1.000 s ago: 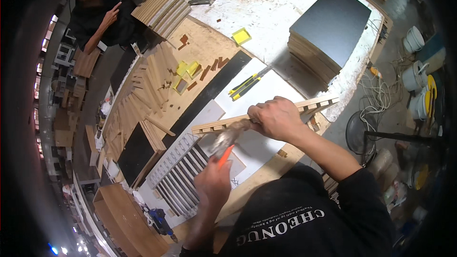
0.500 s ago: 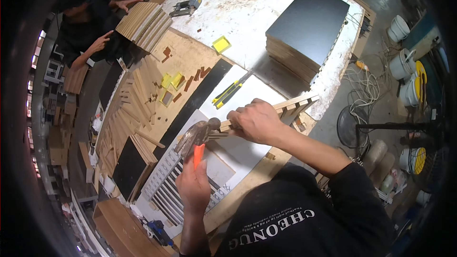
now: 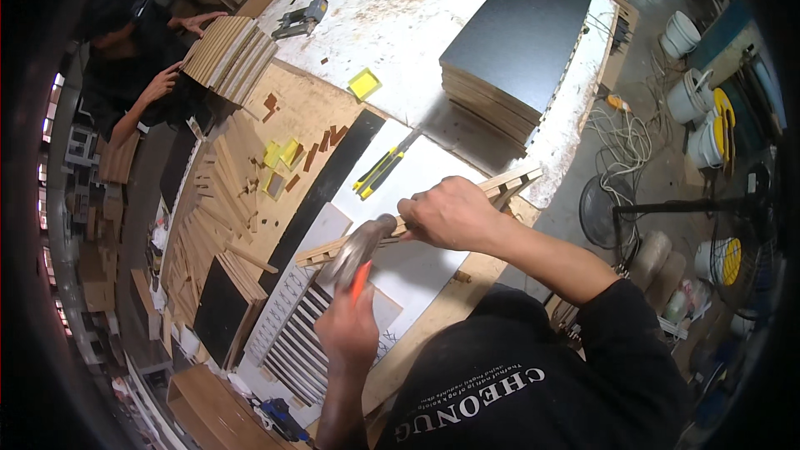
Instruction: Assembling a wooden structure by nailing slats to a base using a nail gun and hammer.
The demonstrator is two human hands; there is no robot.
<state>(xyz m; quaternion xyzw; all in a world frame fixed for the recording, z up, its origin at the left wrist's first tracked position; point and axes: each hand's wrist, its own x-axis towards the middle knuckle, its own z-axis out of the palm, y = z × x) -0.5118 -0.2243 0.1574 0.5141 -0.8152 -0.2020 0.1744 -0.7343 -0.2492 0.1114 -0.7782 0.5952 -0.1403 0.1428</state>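
My left hand [image 3: 346, 335] is closed round the orange handle of a claw hammer [image 3: 357, 252], whose motion-blurred metal head lies over the left part of a long notched wooden strip piece [image 3: 518, 180]. The fingers of my right hand [image 3: 454, 213] wrap the middle of this wood, which slants up to the right above a white board [image 3: 421, 271]. Just below the hammer is a panel with dark parallel slots [image 3: 293, 327]. A yellow-and-black hand tool [image 3: 383, 171] rests on the white board beyond my hands.
A stack of dark-topped boards [image 3: 521, 37] stands at the far right. Yellow trays [image 3: 364, 83], brown pieces, loose wooden strips [image 3: 221, 192] and a nail gun [image 3: 302, 18] lie on the table. At the far left, a co-worker's hands [image 3: 162, 82] touch a bundle of slats [image 3: 229, 58].
The hammer has tilted and shifted a little right, and the left end of the wood shows more beside it. My right hand keeps its grip. The whole view has shifted slightly.
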